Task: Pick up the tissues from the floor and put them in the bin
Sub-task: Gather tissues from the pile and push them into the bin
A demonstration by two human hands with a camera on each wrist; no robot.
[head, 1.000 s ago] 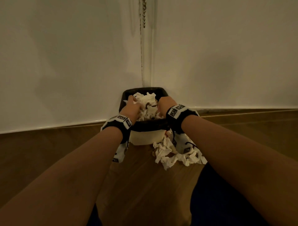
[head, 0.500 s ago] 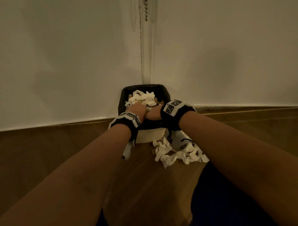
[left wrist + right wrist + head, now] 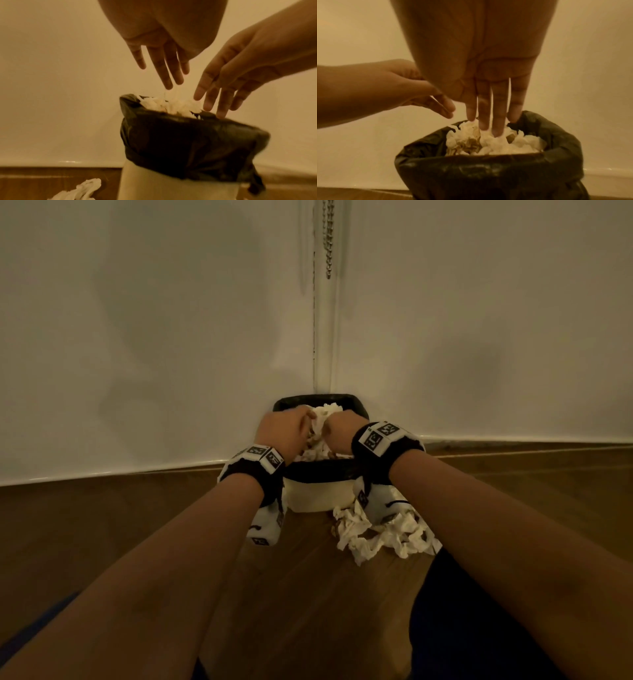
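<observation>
Both hands hang over the bin (image 3: 322,474), fingers straight and holding nothing: the left hand (image 3: 281,429) just above the tissues in it, the right hand (image 3: 488,94) with fingertips touching them. More tissues (image 3: 380,537) lie on the floor beside the bin. They look light, soft and crumpled; best gathered by scooping a bunch.

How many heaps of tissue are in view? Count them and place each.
3. One heap fills the bin; a second heap lies on the floor by its right front; a smaller heap lies left of it, left-wrist view only. Arms may hide more.
</observation>
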